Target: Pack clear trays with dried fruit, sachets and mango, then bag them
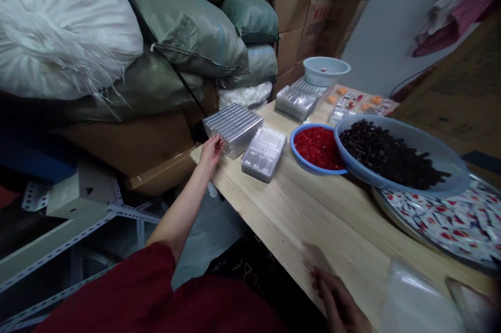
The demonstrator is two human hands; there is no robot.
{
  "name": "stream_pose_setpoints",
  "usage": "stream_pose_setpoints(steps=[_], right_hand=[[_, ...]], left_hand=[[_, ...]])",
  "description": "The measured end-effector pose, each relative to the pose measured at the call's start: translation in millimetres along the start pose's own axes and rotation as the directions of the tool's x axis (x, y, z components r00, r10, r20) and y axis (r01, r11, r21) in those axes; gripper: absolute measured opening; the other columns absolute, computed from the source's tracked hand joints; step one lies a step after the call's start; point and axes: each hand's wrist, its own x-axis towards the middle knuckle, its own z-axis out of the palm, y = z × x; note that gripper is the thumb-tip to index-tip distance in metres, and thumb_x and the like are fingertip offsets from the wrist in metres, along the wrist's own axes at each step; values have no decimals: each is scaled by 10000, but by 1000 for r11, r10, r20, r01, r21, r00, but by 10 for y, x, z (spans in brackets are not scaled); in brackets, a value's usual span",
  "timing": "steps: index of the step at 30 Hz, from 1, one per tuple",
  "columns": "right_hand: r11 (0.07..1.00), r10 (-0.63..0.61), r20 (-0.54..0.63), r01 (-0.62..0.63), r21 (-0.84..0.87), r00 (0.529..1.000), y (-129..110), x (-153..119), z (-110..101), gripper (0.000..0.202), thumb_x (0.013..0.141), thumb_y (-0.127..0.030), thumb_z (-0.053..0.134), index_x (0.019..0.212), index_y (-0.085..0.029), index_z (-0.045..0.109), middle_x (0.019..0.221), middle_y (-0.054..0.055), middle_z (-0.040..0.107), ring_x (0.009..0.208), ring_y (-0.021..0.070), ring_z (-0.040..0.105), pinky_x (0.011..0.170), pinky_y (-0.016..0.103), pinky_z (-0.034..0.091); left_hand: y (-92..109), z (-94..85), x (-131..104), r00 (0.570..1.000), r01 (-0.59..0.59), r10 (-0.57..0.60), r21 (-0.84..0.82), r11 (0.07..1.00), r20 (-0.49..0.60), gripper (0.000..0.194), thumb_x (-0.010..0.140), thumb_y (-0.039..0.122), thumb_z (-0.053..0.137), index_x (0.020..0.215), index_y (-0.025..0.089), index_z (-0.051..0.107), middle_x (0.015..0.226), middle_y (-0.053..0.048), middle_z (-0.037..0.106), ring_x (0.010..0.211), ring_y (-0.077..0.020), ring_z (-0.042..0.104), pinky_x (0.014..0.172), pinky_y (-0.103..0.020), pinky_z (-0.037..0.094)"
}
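My left hand [212, 150] reaches to the far left edge of the wooden table, its fingertips pinched at the near corner of a stack of clear plastic trays [235, 125] with a ridged top. Beside that stack lies a second pile of clear trays [264, 151], their compartments facing up. Low in the view, my right hand [340, 301] hovers over the table's near edge with nothing visible in it. Its fingers are loosely extended and slightly blurred. Nearest to it on the right is a clear plastic piece [418, 301], partly cut off by the frame.
A blue bowl of red pieces [318, 147] touches a larger basin of dark pieces [385, 153], which overlaps a metal tray of small printed packets [450, 218]. Farther back are more clear trays [295, 103] and a pale basin [326, 69]. Large sacks [195, 25] pile up at left.
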Motion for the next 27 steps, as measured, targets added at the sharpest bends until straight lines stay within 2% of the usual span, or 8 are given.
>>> stream_pose_setpoints(steps=[3,8,12,17,22,27], right_hand=[[999,49,54,-49,16,997,5,15,45,460,787,-649,736,962,-230,814,1018,105,784,878,271,753,804,357,640],[995,95,156,-98,9,983,66,123,47,488,787,-627,749,1016,-202,814,1061,126,790,953,294,768,863,360,641],[996,82,207,-84,1,975,91,195,81,473,789,-598,763,1032,-195,812,1084,137,788,967,298,771,872,367,644],[995,99,208,-99,-8,973,86,213,114,499,784,-607,764,1042,-183,810,1103,144,786,1004,305,765,909,372,634],[989,145,193,-138,-47,971,81,194,56,528,767,-627,769,1048,-182,810,1080,146,793,968,307,773,876,366,641],[990,135,183,-127,-54,974,105,153,38,500,759,-622,777,1022,-198,813,1018,127,804,942,306,774,854,365,639]], left_hand=[[9,-4,24,1000,4,-4,32,999,-10,167,745,202,791,753,135,639,643,17,622,539,-56,562,560,-185,476],[69,22,125,1000,-7,9,116,993,-13,141,665,130,757,655,134,617,563,15,597,477,-63,504,481,-192,370],[76,34,143,1000,-18,15,110,994,28,138,672,168,739,663,146,603,579,14,589,501,-81,517,510,-212,390],[-28,-41,36,994,-97,96,9,995,43,166,698,242,702,686,177,550,641,45,546,567,-68,511,567,-197,418],[-106,-166,-94,984,-173,174,-38,984,33,182,712,283,702,714,186,548,693,42,536,626,-71,513,600,-182,425],[27,-309,-327,966,-257,257,-22,966,4,194,761,291,697,700,193,541,727,25,526,665,-78,507,620,-168,424]])
